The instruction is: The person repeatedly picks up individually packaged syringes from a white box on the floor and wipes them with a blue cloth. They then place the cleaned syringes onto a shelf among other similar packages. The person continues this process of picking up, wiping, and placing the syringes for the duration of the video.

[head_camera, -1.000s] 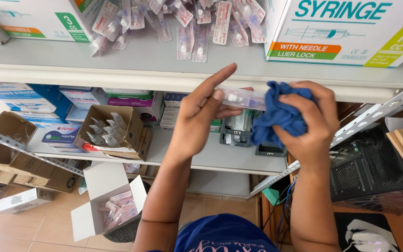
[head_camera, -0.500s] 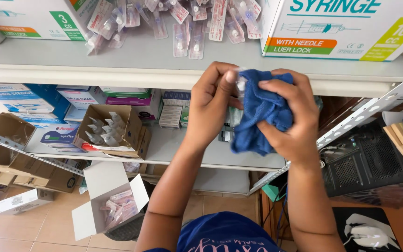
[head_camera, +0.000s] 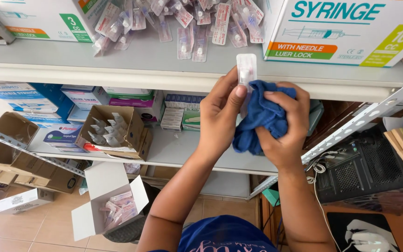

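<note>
My left hand [head_camera: 221, 109] pinches a small clear sealed packet [head_camera: 246, 70] and holds it upright in front of the top shelf edge. My right hand [head_camera: 284, 126] is closed on a crumpled blue cloth [head_camera: 260, 119], which presses against the lower part of the packet. Both hands are raised just below the grey top shelf [head_camera: 173, 65]. A loose heap of similar sealed packets [head_camera: 187, 23] lies on that shelf just above the hands.
Large white cartons stand on the top shelf at left [head_camera: 43, 16] and right [head_camera: 346, 28]. The lower shelf [head_camera: 178, 151] holds stacked boxes and an open brown box [head_camera: 113, 130]. An open white box [head_camera: 113, 207] sits on the floor. A black computer case [head_camera: 374, 172] is at right.
The packet has turned from lying sideways between the hands to standing upright. The cloth has closed up around its lower part, and both hands have shifted slightly right and upward.
</note>
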